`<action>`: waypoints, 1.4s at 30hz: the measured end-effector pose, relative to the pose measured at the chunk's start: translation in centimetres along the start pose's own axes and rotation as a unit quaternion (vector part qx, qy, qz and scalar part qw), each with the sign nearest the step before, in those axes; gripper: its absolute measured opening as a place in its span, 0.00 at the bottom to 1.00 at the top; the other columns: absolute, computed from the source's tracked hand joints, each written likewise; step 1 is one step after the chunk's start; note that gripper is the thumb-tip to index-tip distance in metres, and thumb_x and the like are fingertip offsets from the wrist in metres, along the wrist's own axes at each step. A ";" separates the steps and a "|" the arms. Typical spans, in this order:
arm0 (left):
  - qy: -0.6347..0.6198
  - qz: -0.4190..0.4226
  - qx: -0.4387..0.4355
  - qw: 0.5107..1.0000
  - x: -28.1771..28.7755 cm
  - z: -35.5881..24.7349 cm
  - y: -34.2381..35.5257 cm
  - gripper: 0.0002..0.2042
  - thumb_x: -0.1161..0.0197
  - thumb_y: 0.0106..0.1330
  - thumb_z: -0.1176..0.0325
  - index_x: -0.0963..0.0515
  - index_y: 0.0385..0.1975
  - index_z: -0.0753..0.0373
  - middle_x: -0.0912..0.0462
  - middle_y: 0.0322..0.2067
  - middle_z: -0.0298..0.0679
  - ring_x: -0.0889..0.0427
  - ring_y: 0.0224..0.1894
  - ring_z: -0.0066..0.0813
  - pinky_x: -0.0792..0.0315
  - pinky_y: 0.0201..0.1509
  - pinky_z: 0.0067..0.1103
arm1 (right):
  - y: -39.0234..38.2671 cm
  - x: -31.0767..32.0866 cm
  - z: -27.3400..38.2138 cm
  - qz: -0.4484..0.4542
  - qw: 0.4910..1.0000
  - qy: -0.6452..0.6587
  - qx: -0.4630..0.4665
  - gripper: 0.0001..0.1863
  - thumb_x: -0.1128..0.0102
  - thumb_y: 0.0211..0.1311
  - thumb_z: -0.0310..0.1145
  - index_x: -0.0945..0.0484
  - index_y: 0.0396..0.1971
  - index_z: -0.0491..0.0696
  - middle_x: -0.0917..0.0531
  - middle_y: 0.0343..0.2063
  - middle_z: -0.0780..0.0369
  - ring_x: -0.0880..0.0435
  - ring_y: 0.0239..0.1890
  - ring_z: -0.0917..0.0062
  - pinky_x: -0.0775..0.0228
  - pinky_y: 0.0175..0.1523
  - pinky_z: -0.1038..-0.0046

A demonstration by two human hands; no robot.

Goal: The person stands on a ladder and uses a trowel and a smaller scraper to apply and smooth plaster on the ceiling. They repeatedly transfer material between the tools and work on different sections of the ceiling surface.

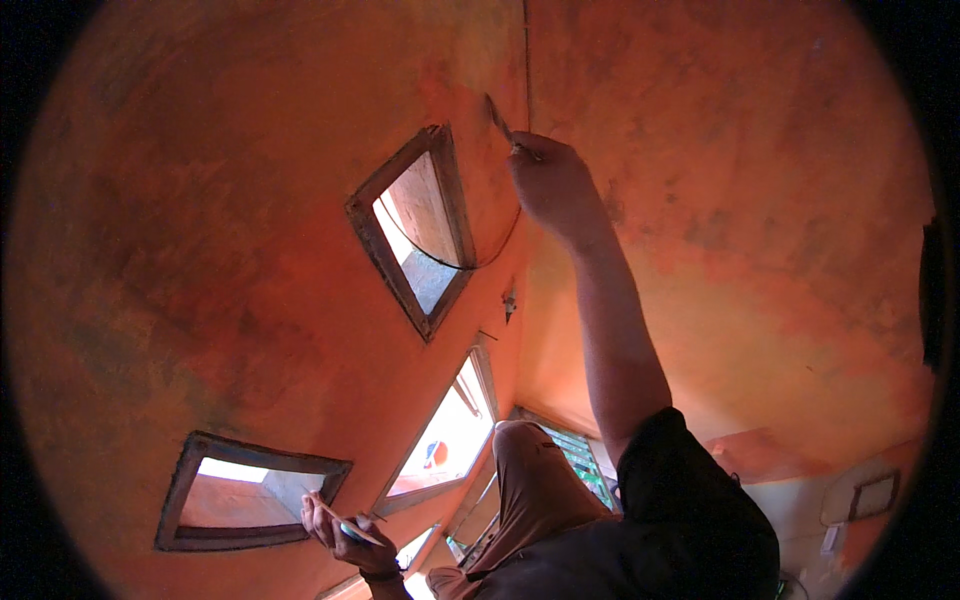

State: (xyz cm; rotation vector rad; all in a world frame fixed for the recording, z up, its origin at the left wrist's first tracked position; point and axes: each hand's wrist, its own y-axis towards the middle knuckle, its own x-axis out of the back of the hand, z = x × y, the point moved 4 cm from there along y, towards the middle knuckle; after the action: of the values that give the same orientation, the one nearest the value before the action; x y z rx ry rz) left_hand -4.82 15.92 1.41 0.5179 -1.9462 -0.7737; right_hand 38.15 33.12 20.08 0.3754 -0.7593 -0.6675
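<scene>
Raised high, my right hand (pixel 550 180) is closed round a slim tool with a dark, narrow blade-like end (pixel 497 119), which looks like a small spatula. Its tip is at or close to the orange wall (pixel 300 90), just left of a vertical dark cable; whether it touches I cannot tell. Lower left, my left hand (pixel 345 535) is closed on a thin, flat, pale object (pixel 350 527) seen nearly edge-on, with white and bluish patches; its kind is unclear. That hand is in front of the right end of a dark-framed lower window (pixel 250 492).
A tilted, dark-framed window (pixel 420 240) lies below my right hand, with the cable (pixel 500 255) looping across it. A larger bright window (pixel 445 440) is beneath. A small fitting (pixel 509 305) sticks out near the corner. My bent knee (pixel 525 450) rises at lower centre.
</scene>
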 end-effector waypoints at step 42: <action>-0.031 -0.011 -0.017 0.999 0.4 -0.4 0.1 0.26 0.48 0.66 0.52 0.26 0.48 0.75 0.26 0.51 0.54 0.34 0.60 0.58 0.44 0.64 0.49 | -3.2 -5.7 3.6 0.009 0.995 0.092 -0.040 0.29 0.44 0.53 0.30 0.32 0.58 0.40 0.21 0.27 0.49 0.19 0.27 0.69 0.27 0.36 0.69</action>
State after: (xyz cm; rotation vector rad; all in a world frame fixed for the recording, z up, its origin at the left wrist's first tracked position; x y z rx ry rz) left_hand -4.64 15.60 1.86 0.5006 -1.9838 -0.8455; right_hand 31.09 34.36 17.87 0.3506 -0.5594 -0.6346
